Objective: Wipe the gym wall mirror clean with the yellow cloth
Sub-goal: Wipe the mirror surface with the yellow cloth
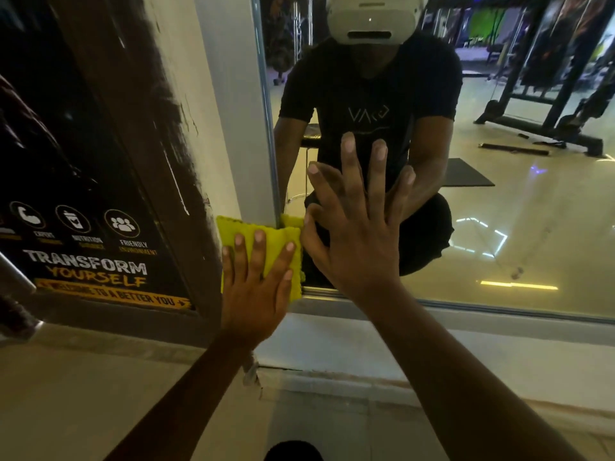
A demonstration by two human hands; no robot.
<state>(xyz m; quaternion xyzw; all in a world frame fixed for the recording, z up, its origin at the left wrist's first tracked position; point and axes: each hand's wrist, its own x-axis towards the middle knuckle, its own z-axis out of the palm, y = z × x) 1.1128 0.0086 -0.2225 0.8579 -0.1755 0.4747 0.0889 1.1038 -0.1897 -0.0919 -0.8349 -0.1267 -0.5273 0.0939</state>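
1. The cloth (263, 241) is bright yellow.
2. The poster (83, 227) is black, with white and yellow lettering and white round icons.
3. The mirror (499, 227) frame is silver-grey.
4. The reflected shirt (369, 94) is black; the headset (371, 19) is white.

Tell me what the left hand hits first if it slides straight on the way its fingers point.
Probably nothing new: the left hand already presses the yellow cloth; beyond its top edge lies the mirror's metal frame edge, though depth is unclear.

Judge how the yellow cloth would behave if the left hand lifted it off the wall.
The yellow cloth would probably flop: it looks soft, with wavy edges. It seems light, since the flat fingers of the left hand alone pin it up. Its nubbly weave likely grips rather than slides.
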